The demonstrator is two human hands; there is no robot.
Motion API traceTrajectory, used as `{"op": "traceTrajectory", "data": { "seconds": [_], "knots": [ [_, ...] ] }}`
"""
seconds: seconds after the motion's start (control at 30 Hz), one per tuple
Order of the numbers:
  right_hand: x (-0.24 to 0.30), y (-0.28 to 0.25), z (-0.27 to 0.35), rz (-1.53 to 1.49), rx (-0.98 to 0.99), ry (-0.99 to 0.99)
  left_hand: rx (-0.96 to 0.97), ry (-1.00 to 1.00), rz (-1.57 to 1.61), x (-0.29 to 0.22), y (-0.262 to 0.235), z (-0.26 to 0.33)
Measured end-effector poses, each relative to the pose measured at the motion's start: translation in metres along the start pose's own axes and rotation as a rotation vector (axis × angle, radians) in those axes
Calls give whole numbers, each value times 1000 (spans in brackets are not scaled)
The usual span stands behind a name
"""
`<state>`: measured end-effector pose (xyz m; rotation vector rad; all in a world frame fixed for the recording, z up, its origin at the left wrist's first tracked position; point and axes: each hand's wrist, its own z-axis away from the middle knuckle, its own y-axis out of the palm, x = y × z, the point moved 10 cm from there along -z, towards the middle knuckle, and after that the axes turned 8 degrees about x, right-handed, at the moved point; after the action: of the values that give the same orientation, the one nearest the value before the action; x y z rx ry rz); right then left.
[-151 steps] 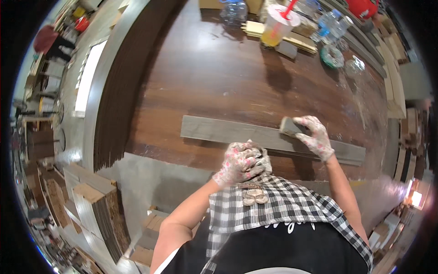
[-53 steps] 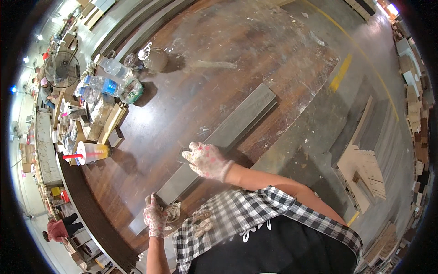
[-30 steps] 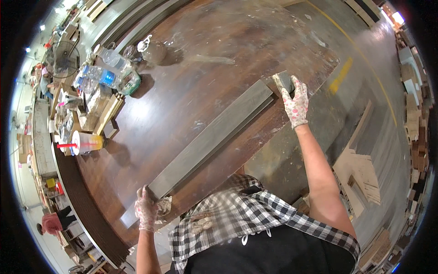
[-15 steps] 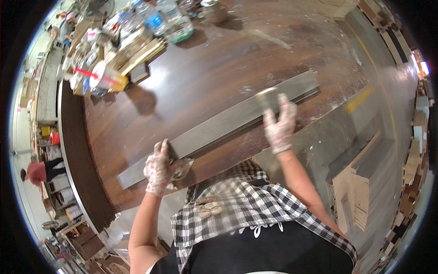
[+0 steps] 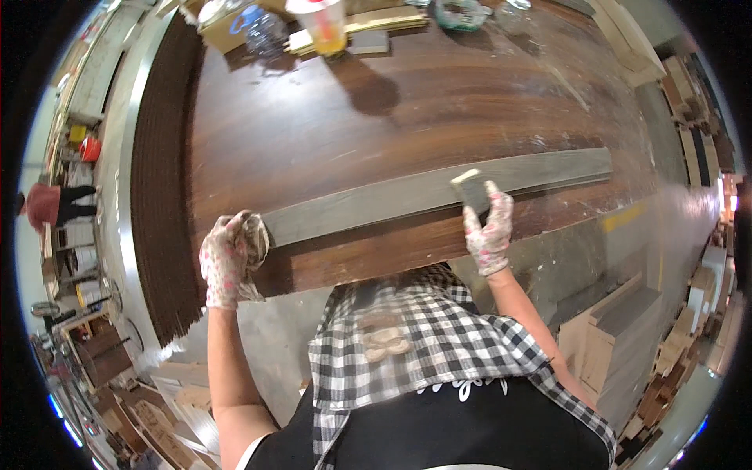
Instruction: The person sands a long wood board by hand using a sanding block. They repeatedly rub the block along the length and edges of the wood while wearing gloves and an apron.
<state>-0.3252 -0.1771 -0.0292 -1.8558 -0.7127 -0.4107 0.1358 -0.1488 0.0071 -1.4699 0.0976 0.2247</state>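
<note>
Sanding block (image 5: 472, 190) gripped in my right hand (image 5: 489, 231), left hand (image 5: 225, 261) clutching rag (image 5: 254, 239), steadying grey plank (image 5: 439, 192); even pressure along it seems best.

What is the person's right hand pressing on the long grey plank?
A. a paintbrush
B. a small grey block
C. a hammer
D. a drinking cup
B. The gloved right hand holds a small grey block flat on the long grey plank, while the left hand grips a rag at the plank's other end.

Gloved hands (image 5: 225, 262) (image 5: 489, 231) on grey plank (image 5: 423, 193) (right holds block (image 5: 472, 190)).
</note>
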Motion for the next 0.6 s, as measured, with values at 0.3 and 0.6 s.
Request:
{"op": "traceTrajectory", "data": {
  "seconds": [0.3, 0.6],
  "knots": [
    [221, 131, 8, -119, 522, -541, 394, -45, 785, 72, 40, -10],
    [319, 207, 22, -126, 632, -830, 583, -26, 824, 99, 77, -45]
  ]
}}
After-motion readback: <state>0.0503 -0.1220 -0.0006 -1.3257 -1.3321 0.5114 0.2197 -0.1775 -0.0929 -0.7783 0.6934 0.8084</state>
